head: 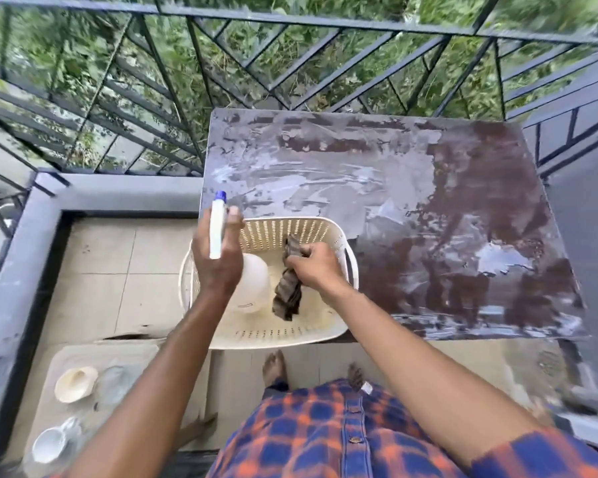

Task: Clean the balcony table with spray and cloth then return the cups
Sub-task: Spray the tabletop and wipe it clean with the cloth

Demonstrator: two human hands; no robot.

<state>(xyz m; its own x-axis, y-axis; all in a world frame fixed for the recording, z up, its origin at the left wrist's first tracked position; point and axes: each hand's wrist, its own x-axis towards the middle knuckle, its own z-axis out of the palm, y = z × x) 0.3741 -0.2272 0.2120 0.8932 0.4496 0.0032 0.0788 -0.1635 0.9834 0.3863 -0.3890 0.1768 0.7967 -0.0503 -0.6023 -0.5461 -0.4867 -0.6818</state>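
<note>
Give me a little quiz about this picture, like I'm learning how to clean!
1. True or false: the left hand holds the spray bottle.
2. What grips the cloth? A) the left hand B) the right hand C) nothing
3. Fill in: the cloth hangs into the white ____.

Key: 1 true. 2 B. 3 basket.
</note>
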